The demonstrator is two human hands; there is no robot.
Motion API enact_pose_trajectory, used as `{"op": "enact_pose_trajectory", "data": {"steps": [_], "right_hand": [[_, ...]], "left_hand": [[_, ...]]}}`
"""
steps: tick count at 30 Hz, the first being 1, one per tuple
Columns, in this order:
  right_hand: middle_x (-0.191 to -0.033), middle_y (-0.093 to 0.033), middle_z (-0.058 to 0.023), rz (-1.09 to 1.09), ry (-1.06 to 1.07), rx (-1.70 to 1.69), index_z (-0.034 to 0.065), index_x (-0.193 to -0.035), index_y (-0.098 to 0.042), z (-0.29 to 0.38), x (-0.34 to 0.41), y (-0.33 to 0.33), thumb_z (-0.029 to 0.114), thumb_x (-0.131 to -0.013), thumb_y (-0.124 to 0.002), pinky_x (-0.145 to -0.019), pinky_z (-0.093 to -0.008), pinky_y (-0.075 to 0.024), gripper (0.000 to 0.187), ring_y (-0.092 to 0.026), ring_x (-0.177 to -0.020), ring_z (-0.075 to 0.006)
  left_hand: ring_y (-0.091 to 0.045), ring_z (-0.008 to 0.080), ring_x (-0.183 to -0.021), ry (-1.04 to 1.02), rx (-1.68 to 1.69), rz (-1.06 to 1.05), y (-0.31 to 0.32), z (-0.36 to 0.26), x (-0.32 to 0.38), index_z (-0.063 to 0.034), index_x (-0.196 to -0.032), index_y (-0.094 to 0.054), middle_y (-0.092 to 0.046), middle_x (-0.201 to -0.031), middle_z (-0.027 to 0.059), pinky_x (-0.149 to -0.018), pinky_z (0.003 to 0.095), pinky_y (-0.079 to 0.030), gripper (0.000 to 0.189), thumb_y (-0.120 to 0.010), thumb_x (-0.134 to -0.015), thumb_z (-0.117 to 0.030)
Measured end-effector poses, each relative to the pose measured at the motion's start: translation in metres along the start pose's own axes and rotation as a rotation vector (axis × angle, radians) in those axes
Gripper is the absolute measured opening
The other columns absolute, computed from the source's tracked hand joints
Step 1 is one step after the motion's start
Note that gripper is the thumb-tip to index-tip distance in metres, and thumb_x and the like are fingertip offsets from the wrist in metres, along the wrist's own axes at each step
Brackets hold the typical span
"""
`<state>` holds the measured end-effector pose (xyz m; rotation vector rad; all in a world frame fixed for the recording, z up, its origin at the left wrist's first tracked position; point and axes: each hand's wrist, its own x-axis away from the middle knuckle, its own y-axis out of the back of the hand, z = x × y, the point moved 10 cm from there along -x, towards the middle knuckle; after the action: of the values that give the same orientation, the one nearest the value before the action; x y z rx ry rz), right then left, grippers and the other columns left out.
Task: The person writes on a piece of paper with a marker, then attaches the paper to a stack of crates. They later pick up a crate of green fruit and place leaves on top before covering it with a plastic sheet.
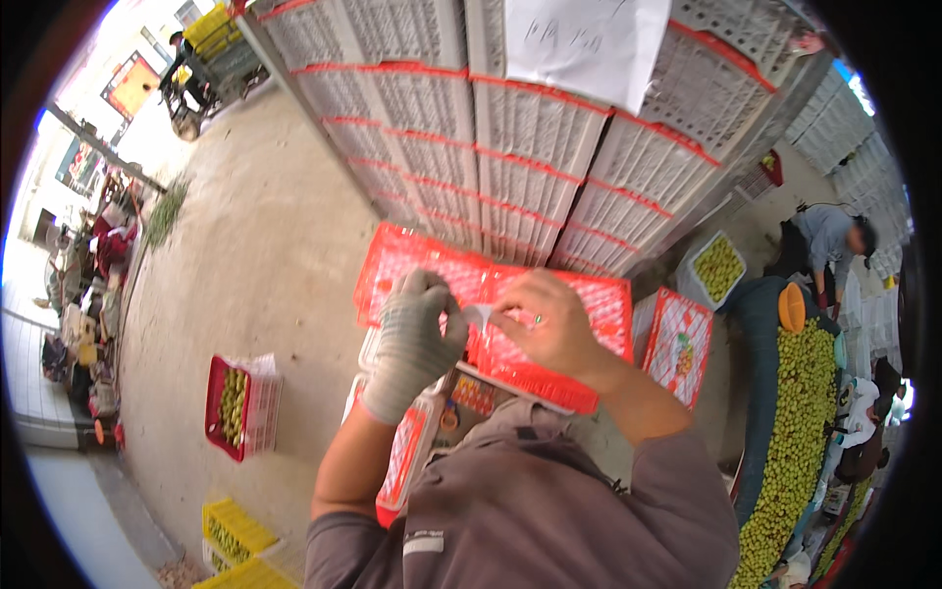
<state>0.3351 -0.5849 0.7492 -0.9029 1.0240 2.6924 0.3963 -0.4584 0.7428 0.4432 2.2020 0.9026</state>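
Note:
Both of my hands are raised over red-lidded plastic crates (607, 313). A small, pale translucent piece (478, 315), like film or a sticker backing, spans the gap between my fingertips. My left hand (419, 339), in a striped knit work glove, pinches at its left edge with thumb and forefinger. Bare, with a ring on one finger, my right hand (552, 320) grips its right side. Blur hides what the piece is exactly. Beneath my forearms lie another red-and-white crate (405, 449) and an orange-handled tool (449, 418), partly covered.
Stacked white crates with red rims (530, 169) stand directly ahead, bearing a paper sheet (589, 51) with handwriting. A red crate of green fruit (234, 405) sits on the floor at left. Rightward are a long fruit-filled trough (791, 412) and a bending co-worker (828, 239).

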Motion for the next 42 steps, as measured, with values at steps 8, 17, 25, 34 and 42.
{"op": "enact_pose_trajectory", "data": {"steps": [8, 17, 25, 34, 42], "right_hand": [[-0.082, -0.062, -0.0078, 0.019, -0.146, -0.152, 0.0029, -0.085, -0.064, -0.022, -0.007, 0.013, 0.007, -0.076, -0.077, -0.071, -0.0352, -0.0486, 0.017, -0.06, -0.081, -0.024], [-0.079, -0.058, -0.0097, -0.084, -0.219, -0.083, 0.0001, -0.09, -0.061, -0.054, -0.021, 0.052, 0.008, -0.084, -0.07, -0.066, -0.0315, -0.0459, 0.013, -0.057, -0.071, -0.02], [-0.074, -0.056, 0.0024, -0.231, -0.271, 0.0, 0.0, -0.088, -0.061, -0.079, -0.123, 0.18, 0.012, -0.087, -0.069, -0.063, -0.0219, -0.0396, 0.015, -0.046, -0.069, -0.0049], [-0.083, -0.069, -0.0064, -0.203, -0.167, 0.348, -0.0009, -0.097, -0.068, -0.09, -0.364, 0.278, 0.027, -0.085, -0.07, -0.068, -0.0313, -0.0486, 0.03, -0.062, -0.073, -0.0151], [-0.081, -0.069, -0.0165, -0.195, -0.26, 0.571, -0.001, -0.094, -0.07, -0.119, -0.415, 0.282, 0.025, -0.083, -0.069, -0.069, -0.0366, -0.0505, 0.028, -0.067, -0.073, -0.0234]], "left_hand": [[-0.059, 0.0322, -0.082, -0.048, 0.026, 0.012, -0.001, -0.018, -0.015, -0.0038, -0.07, -0.06, -0.06, -0.088, 0.0127, -0.072, 0.0404, -0.048, 0.008, -0.064, -0.064, -0.001], [-0.052, 0.0164, -0.104, 0.336, 0.676, -0.042, -0.004, 0.025, -0.031, 0.0009, -0.123, -0.055, -0.053, -0.112, 0.0075, -0.094, 0.031, -0.044, 0.045, -0.069, -0.083, -0.013], [-0.052, 0.012, -0.097, 0.46, 0.767, -0.404, 0.021, 0.105, -0.053, 0.0017, -0.114, -0.06, -0.055, -0.107, 0.004, -0.091, 0.0275, -0.044, 0.03, -0.063, -0.086, -0.008], [-0.053, 0.0196, -0.106, 0.309, 0.631, -0.361, -0.006, 0.109, -0.111, 0.0017, -0.108, -0.062, -0.053, -0.113, 0.0093, -0.098, 0.0327, -0.042, 0.027, -0.062, -0.083, -0.006], [-0.054, 0.0186, -0.11, 0.342, 0.581, -0.313, -0.018, 0.127, -0.111, 0.0026, -0.11, -0.06, -0.055, -0.115, 0.0098, -0.1, 0.0318, -0.042, 0.027, -0.061, -0.084, -0.005]]}}
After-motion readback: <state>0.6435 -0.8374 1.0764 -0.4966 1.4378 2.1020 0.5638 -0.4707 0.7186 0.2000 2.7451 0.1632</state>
